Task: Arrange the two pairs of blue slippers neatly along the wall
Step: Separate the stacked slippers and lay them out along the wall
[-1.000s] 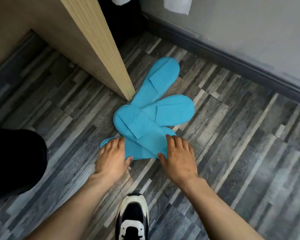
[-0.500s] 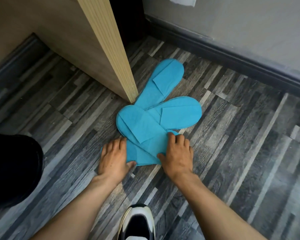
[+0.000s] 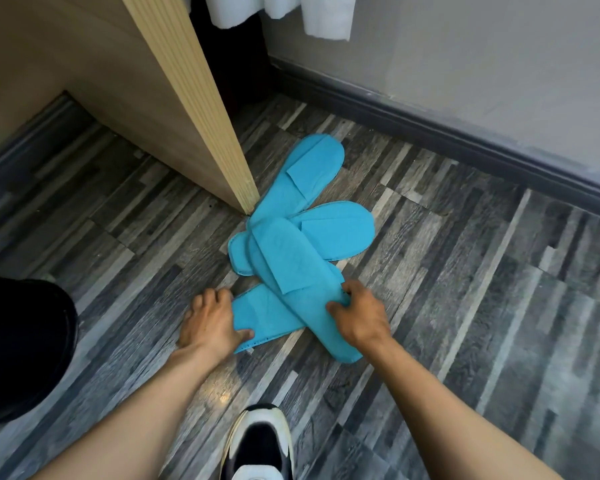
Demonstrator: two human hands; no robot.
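Four flat blue slippers lie in an overlapping heap on the grey wood-pattern floor (image 3: 465, 306), just off the lower corner of a light wooden panel (image 3: 194, 109) and well short of the dark skirting board (image 3: 430, 133) that runs along the grey wall (image 3: 499, 64). The top slipper (image 3: 291, 271) runs diagonally across the pile, its toe end near the panel corner and its heel end reaching down toward the viewer; the right hand (image 3: 361, 317) is closed around its right edge, thumb on the upper face and fingers curled over the far side, so that this slipper lies directly under and left of the hand. Beneath it, the lower slipper (image 3: 264, 317) points out to the left, and the left hand (image 3: 212, 323) sits on its left end, thumb pressed onto the blue fabric at the near edge and fingers bent over the far edge, gripping that end. The two hands are apart, with the crossing of these two slippers between them. A third slipper (image 3: 336, 230) fans out to the right from under the top one, untouched, and a fourth slipper (image 3: 309, 174) points up toward the wall beside the panel, also clear of both hands. White cloth (image 3: 326, 15) hangs at the top of the view, a black and white shoe (image 3: 257, 445) stands at the bottom edge between the forearms, and a dark clothed knee (image 3: 18, 348) fills the left side
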